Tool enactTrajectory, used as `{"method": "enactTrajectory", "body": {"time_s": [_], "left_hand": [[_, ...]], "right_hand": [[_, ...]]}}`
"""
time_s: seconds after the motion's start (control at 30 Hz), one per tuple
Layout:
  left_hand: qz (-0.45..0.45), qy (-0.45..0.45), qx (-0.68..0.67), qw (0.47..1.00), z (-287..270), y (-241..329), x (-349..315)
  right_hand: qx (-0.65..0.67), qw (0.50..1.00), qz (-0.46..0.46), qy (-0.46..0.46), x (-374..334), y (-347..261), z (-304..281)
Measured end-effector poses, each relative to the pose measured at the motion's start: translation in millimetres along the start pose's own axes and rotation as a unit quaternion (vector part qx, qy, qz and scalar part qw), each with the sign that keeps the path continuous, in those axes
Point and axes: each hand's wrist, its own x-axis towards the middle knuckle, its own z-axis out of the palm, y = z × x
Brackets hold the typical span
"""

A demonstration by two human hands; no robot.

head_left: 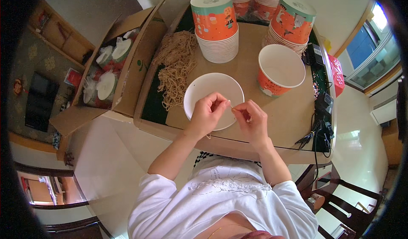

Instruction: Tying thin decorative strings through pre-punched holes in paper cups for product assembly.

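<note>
Frame centre: our left hand (208, 115), thumb and finger clamped on tiny pale bit (229, 102); our right hand (252, 119), fingertips together, contents we cannot tell. White round paper tub (202, 88) behind. Tangled tan string heap (176, 67), upper left.

Bright window (379, 17), fisheye distortion rimward

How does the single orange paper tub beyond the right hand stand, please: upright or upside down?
Upright: the orange paper tub has its rim uppermost, and its white inside shows from above.
</note>
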Motion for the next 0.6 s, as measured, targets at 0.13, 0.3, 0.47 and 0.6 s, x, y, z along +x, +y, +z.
{"method": "enactTrajectory", "body": {"time_s": [0.13,0.3,0.47,0.6], "left_hand": [[0.059,0.097,0.115,0.987,9,3,-6],[0.071,0.136,0.113,0.982,-4,6,3],[0.013,-0.009,0.050,0.999,0,-1,3],[0.027,0.027,0.102,0.994,7,8,-2]], "right_hand": [[-0.012,1.000,-0.018,-0.011,-2,2,1],[-0.008,1.000,0.004,-0.014,-4,-4,-2],[-0.027,0.999,-0.009,0.015,0,-6,-4],[-0.005,1.000,0.023,0.018,0,-10,-2]]}}
